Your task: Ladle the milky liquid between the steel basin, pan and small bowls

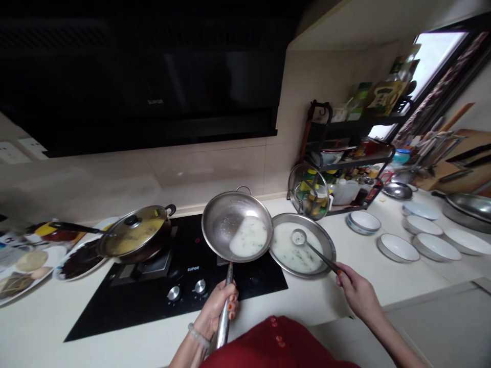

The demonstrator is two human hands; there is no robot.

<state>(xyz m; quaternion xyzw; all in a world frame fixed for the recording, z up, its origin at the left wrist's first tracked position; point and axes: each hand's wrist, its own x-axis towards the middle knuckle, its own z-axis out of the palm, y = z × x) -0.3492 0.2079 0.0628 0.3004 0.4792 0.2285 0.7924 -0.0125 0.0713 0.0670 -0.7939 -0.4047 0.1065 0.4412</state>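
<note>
My left hand point(222, 305) is wrapped round the long metal handle of a steel wok point(215, 225). The wok is tilted to the right over the stove, and white soup point(250, 237) with green bits pools on its right side. In my right hand point(355, 286) is the dark handle of a ladle point(299, 237). The ladle's bowl rests in a wide steel basin point(330, 245) of the same white soup, just right of the wok. Wok and basin overlap at their rims in view; whether they touch I cannot tell.
A lidded pan point(134, 232) stands on the left burner of the black stove point(184, 306). Plates of food point(82, 258) lie at far left. Several white bowls point(399, 248) stand at right, before a spice rack point(353, 122) with a glass lid point(309, 191). A range hood point(153, 76) hangs above.
</note>
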